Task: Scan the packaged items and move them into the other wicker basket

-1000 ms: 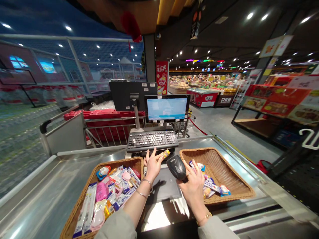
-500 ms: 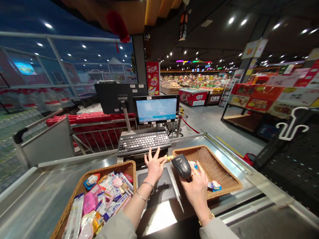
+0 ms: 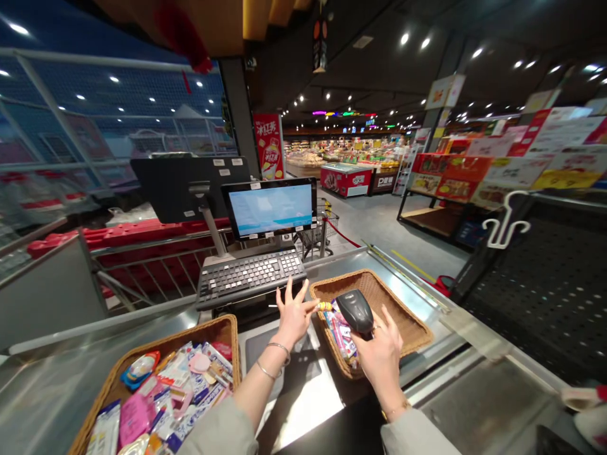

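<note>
My left hand (image 3: pixel 294 316) pinches a small yellow-wrapped item (image 3: pixel 325 306) between thumb and finger, its other fingers spread. In my right hand (image 3: pixel 382 347) is a black handheld barcode scanner (image 3: pixel 355 309), its head close to the yellow item. Both are over the near-left part of the right wicker basket (image 3: pixel 412 325), where several colourful packets (image 3: pixel 339 335) lie, partly hidden by the scanner and hand. To the left, another wicker basket (image 3: pixel 232 354) holds many wrapped snacks (image 3: pixel 177 385), among them a pink packet (image 3: pixel 135 417).
A keyboard (image 3: pixel 251 275) and a lit monitor (image 3: pixel 270 208) stand behind my hands. The back of a second screen (image 3: pixel 184 189) is left of them. A white hook (image 3: pixel 505 224) hangs on the black panel at right. Both baskets rest on a metal counter (image 3: pixel 42 385).
The view has turned right, so the surroundings sit further left. The scanner and right hand have shifted right relative to the basket, exposing packets in it. Both hands keep their hold.
</note>
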The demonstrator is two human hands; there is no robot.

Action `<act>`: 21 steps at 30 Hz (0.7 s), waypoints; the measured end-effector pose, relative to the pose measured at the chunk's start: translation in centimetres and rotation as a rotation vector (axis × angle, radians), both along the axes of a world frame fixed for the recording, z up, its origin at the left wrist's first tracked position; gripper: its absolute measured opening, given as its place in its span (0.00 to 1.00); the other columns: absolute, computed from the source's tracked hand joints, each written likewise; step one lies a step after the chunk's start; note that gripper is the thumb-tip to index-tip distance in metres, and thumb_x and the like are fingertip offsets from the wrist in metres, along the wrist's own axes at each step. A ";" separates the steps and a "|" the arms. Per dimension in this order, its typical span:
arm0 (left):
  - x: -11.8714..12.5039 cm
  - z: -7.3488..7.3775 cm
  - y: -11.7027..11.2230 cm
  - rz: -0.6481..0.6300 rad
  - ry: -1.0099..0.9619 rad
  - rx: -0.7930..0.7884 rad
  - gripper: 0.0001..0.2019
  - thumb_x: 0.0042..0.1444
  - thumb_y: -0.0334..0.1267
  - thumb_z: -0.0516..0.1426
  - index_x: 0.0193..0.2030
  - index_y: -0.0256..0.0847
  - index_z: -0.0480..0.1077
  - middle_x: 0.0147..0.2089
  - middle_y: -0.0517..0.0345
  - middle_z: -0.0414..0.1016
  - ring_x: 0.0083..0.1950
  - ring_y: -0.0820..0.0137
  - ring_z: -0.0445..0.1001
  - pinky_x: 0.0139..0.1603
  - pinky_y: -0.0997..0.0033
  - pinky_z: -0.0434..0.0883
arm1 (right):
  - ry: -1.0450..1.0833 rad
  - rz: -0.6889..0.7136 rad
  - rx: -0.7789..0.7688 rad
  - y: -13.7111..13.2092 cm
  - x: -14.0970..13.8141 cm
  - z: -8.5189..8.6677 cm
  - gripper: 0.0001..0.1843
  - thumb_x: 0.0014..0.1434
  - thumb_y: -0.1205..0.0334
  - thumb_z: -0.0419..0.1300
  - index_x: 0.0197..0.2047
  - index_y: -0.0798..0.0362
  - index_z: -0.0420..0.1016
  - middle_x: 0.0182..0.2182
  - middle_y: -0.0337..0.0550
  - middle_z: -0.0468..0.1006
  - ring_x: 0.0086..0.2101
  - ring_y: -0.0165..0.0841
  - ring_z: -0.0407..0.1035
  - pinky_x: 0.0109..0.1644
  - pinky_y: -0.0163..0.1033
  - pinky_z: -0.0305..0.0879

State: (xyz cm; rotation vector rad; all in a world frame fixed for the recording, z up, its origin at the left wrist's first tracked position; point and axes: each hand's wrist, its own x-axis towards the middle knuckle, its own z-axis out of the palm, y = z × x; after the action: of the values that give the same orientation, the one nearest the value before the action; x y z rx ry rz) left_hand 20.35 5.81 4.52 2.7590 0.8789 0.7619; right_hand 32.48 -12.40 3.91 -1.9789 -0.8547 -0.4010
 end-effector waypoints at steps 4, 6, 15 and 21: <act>1.1 0.1 -0.1 -0.060 0.050 -0.002 0.12 0.62 0.41 0.59 0.49 0.65 0.79 0.73 0.67 0.60 0.77 0.43 0.39 0.69 0.22 0.38 | 0.044 -0.063 -0.005 -0.8 1.2 -0.4 0.24 0.53 0.49 0.61 0.49 0.54 0.79 0.54 0.56 0.78 0.64 0.51 0.58 0.63 0.58 0.52; 1.7 0.0 -0.1 -0.097 0.082 -0.015 0.13 0.61 0.40 0.60 0.49 0.65 0.79 0.73 0.66 0.60 0.78 0.43 0.38 0.69 0.22 0.37 | 0.061 -0.090 -0.003 -1.2 1.8 -0.6 0.24 0.52 0.50 0.61 0.48 0.54 0.79 0.54 0.56 0.78 0.63 0.51 0.58 0.63 0.57 0.52; 4.5 -1.2 -0.4 -0.332 0.194 -0.019 0.13 0.61 0.40 0.61 0.48 0.67 0.78 0.73 0.64 0.61 0.78 0.46 0.35 0.67 0.19 0.30 | 0.141 -0.218 0.016 -3.0 4.1 -1.2 0.24 0.50 0.48 0.61 0.45 0.55 0.81 0.57 0.61 0.75 0.64 0.52 0.58 0.64 0.59 0.52; 6.2 -1.0 -1.3 -0.448 0.262 0.026 0.12 0.60 0.37 0.61 0.44 0.64 0.80 0.70 0.63 0.65 0.78 0.48 0.42 0.66 0.19 0.32 | 0.141 -0.217 0.036 -4.4 5.2 -1.5 0.24 0.51 0.48 0.60 0.45 0.54 0.81 0.49 0.54 0.81 0.63 0.49 0.59 0.65 0.57 0.53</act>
State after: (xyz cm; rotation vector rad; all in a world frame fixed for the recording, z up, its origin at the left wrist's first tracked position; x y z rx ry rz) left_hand 26.57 4.54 3.49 2.9554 0.2569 0.3410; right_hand 37.65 -16.77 2.40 -2.0462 -0.5428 -0.3921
